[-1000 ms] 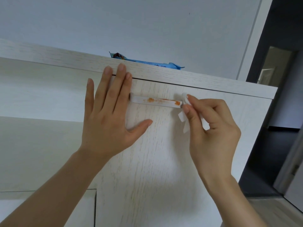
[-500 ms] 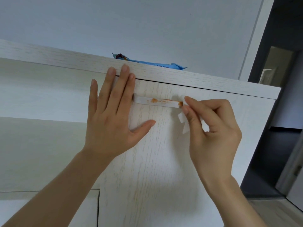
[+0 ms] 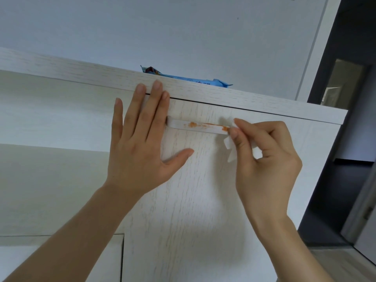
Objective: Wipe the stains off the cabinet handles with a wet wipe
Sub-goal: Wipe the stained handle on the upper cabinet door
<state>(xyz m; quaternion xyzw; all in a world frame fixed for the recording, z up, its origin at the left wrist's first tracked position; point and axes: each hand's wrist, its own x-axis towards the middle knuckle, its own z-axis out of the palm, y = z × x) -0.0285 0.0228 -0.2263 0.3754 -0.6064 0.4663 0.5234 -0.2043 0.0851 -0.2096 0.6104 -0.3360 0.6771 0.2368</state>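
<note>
Two bare forearms come up from the bottom edge, no sleeves on either. The left hand [image 3: 140, 151] shows no ring, watch or band; short, unpainted nails, neatly trimmed. The right hand [image 3: 266, 157] is likewise unadorned at the wrist, its visible nails plain and short.

Cabinet door: we see the tall whitewashed wooden cabinet door [image 3: 193, 200] in pale off-white, its fine grain streaked with faint tan flecks.
Handle: the flat white bar handle [image 3: 195, 127] carries an orange smear, thickest at its 3 o'clock end.
Wipe: the small white wet wipe [image 3: 230, 148] looks plain and unpatterned to us.
Packet: the flat sky-blue plastic packet [image 3: 183, 78], at 12 o'clock from the handle, shows a dark brown-red print at its 9 o'clock end.
Wall: the smooth pale blue-grey wall [image 3: 162, 27] is unpatterned.
</note>
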